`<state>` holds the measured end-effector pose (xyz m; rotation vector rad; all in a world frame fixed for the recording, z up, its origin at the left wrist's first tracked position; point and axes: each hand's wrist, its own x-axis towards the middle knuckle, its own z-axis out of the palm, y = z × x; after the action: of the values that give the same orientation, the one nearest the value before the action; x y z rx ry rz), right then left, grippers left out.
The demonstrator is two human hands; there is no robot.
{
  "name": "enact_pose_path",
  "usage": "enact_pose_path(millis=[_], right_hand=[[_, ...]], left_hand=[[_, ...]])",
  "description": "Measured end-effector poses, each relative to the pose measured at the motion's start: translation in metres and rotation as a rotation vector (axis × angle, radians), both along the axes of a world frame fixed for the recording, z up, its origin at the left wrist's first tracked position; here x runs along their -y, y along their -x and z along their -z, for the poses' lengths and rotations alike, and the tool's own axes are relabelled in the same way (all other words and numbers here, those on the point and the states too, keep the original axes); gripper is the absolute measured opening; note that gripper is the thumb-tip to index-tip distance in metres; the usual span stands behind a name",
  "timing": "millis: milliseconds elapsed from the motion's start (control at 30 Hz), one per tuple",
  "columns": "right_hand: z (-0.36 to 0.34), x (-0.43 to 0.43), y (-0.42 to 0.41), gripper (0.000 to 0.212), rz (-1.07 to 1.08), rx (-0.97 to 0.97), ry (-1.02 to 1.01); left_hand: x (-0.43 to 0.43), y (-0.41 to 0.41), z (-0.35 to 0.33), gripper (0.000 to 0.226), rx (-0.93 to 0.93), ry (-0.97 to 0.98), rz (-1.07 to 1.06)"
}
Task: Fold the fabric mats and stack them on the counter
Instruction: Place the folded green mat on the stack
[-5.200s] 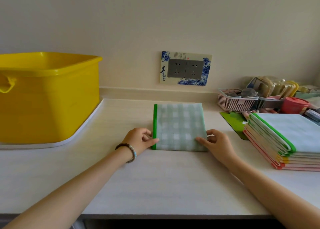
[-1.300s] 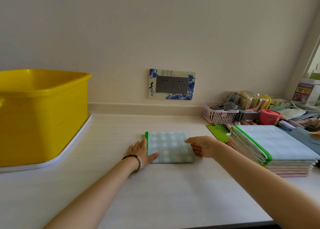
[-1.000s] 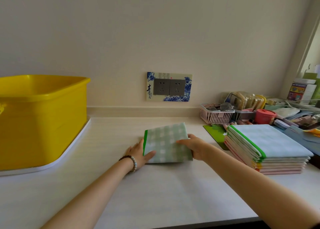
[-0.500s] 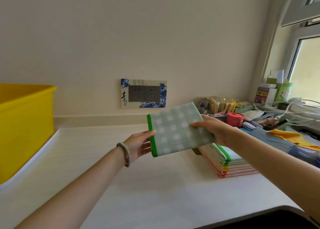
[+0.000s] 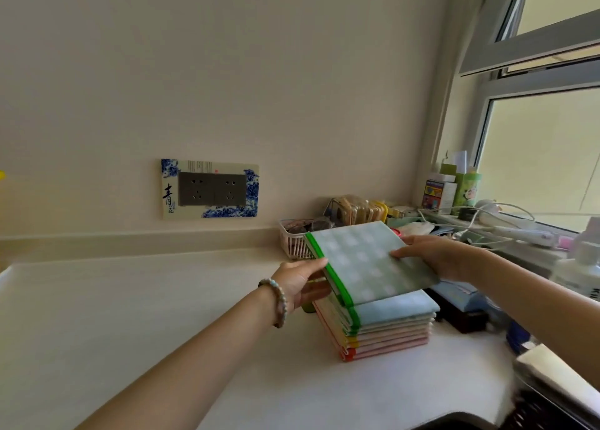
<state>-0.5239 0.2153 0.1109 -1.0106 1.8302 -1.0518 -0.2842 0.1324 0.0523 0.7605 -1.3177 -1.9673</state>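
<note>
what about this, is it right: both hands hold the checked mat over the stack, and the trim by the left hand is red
Not quite. The trim by the left hand is green, not red, as the head view shows. The rest stands: left hand and right hand hold the checked mat over the stack.

The checked mat and the stack are showing soft matt cloth. The counter is looking smooth, and the basket plastic.
</note>
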Motion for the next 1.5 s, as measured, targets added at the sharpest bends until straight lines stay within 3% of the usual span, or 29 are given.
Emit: enact_pose_path(millis=[67, 267, 533, 600, 667, 700, 800, 967, 1033, 1133, 1200, 1500], right_hand=[[0.004, 0.0, 0.007, 0.03, -0.004, -0.011, -0.039], [0.019, 0.005, 0.017, 0.038, 0.042, -0.076, -0.094], [0.037, 0.009, 0.022, 0.062, 0.105, -0.187, -0.151], [0.04, 0.006, 0.023, 0.074, 0.116, -0.148, -0.168], [0.043, 0.004, 0.027, 0.098, 0.119, -0.011, -0.223], [0.044, 0.003, 0.027, 0.105, 0.124, 0.045, -0.244], [0.047, 0.002, 0.022, 0.082, 0.121, 0.12, -0.258], [0.051, 0.0, 0.013, 0.063, 0.058, 0.122, -0.322], [0.051, -0.001, 0.012, 0.059, 0.064, 0.107, -0.335], [0.052, -0.002, 0.01, 0.054, 0.068, 0.128, -0.322], [0.053, -0.001, 0.011, 0.056, 0.055, 0.152, -0.317], [0.063, 0.008, -0.018, 0.063, 0.069, 0.117, -0.331]], left_hand=[[0.0, 0.01, 0.007, 0.009, 0.05, 0.008, -0.02], [0.009, 0.025, 0.023, 0.014, 0.147, -0.015, -0.079], [0.018, 0.034, 0.04, 0.031, 0.215, -0.006, -0.165], [0.018, 0.034, 0.04, 0.048, 0.286, 0.051, -0.205], [0.018, 0.034, 0.042, 0.096, 0.353, 0.057, -0.158], [0.016, 0.035, 0.042, 0.108, 0.349, 0.032, -0.106], [0.005, 0.04, 0.038, 0.099, 0.231, -0.035, -0.006], [0.031, 0.062, 0.068, 0.123, 0.18, -0.079, 0.001], [0.027, 0.058, 0.062, 0.113, 0.206, -0.068, -0.001], [0.009, 0.047, 0.044, 0.057, 0.21, -0.014, -0.004], [0.011, 0.045, 0.045, 0.041, 0.194, -0.038, 0.004], [0.018, 0.031, 0.042, 0.037, 0.122, -0.102, -0.022]])
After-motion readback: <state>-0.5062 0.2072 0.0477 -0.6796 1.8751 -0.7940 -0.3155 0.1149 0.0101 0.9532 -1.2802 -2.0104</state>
